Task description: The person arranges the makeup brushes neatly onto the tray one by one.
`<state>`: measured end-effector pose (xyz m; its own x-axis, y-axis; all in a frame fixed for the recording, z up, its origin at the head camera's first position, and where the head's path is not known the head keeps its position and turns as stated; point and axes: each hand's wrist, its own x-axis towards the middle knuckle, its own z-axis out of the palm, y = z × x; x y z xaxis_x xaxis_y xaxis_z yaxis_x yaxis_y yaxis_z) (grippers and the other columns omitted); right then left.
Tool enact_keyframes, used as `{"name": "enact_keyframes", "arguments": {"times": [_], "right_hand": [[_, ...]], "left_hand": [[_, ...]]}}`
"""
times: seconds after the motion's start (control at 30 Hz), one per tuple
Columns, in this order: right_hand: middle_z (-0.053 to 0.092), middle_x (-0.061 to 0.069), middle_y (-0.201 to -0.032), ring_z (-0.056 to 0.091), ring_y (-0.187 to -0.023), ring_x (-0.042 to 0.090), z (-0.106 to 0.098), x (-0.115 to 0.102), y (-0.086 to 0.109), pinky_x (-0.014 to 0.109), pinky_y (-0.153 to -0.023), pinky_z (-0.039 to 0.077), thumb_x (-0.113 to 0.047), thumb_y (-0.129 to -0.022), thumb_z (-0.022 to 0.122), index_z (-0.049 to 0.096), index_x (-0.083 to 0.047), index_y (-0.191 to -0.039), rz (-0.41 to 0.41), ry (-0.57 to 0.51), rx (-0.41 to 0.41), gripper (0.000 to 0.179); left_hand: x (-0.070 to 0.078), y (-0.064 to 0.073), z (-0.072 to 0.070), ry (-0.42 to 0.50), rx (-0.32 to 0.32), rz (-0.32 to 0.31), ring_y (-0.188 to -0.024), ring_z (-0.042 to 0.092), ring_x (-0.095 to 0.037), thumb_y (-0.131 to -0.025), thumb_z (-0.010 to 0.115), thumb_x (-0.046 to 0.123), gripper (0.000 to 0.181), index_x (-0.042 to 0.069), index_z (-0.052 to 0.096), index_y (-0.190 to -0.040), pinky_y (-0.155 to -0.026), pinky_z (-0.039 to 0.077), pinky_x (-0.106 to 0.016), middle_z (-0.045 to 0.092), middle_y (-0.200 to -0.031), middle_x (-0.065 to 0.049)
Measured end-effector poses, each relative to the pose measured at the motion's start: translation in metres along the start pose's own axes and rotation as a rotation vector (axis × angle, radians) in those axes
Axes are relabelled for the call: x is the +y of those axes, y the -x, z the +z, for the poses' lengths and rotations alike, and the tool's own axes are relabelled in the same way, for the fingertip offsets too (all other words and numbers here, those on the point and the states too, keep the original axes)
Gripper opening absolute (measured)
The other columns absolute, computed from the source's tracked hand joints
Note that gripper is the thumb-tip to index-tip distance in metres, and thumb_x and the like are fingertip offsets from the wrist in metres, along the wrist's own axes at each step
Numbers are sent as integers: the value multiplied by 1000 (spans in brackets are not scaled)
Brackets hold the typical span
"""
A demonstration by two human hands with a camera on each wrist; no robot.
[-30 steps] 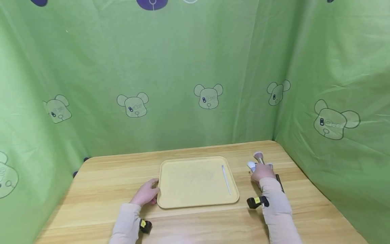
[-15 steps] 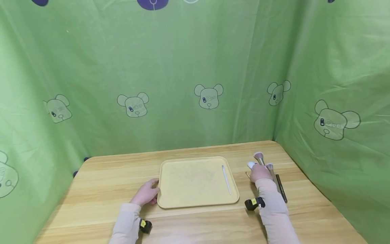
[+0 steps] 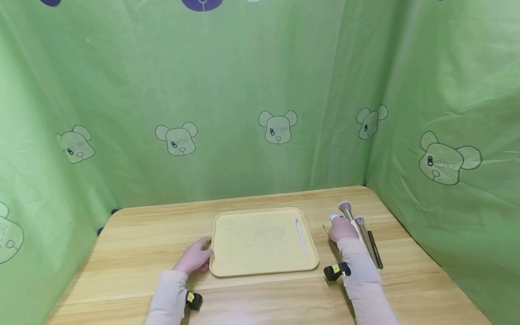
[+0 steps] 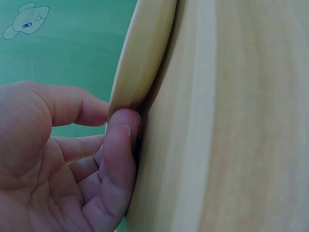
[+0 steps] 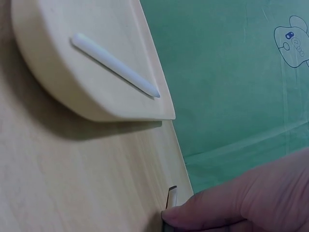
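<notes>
My left hand grips the left edge of a pale yellow tray. In the left wrist view, the fingers curl at its rim. A white stylus-like pen lies along the tray's right side. To the right of the tray, my right hand pinches a slim makeup brush, whose small dark slanted tip sticks out past the thumb; most of it is hidden by the hand. Beside that hand lie two fluffy makeup brushes, one pinkish and one brown-handled, and a white-topped item, partly covered.
A dark slim stick lies at the far right of the brush group. The wooden table has rounded back corners. Green curtains printed with bear heads hang close behind and on both sides.
My right hand has shifted left, uncovering the brown-handled brush and the dark stick. The thin tip now shows further left, beside the hand. The left hand and tray stay in place.
</notes>
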<state>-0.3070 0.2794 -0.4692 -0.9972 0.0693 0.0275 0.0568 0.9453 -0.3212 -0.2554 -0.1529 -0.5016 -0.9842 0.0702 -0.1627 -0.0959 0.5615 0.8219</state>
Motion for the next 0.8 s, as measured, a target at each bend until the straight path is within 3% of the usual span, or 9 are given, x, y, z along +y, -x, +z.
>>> {"name": "enact_keyframes", "arguments": {"times": [0.23,0.8], "right_hand": [[63,26,-84,62,-79,38,5,1,-4,51,-75,53,-3,-66,66,60,7,-85,-53,9,18,22],[61,19,-79,58,-70,30,9,-2,-5,46,-66,52,-14,-69,71,59,5,-82,9,-36,-33,26]], "left_hand": [[2,1,0,-14,3,-3,-50,53,-13,-87,53,7,59,-1,42,-144,-47,51,-24,58,-63,-5],[4,3,-1,-18,3,5,-50,54,-14,-88,53,7,58,-1,42,-144,-47,51,-25,59,-65,-6]]}}
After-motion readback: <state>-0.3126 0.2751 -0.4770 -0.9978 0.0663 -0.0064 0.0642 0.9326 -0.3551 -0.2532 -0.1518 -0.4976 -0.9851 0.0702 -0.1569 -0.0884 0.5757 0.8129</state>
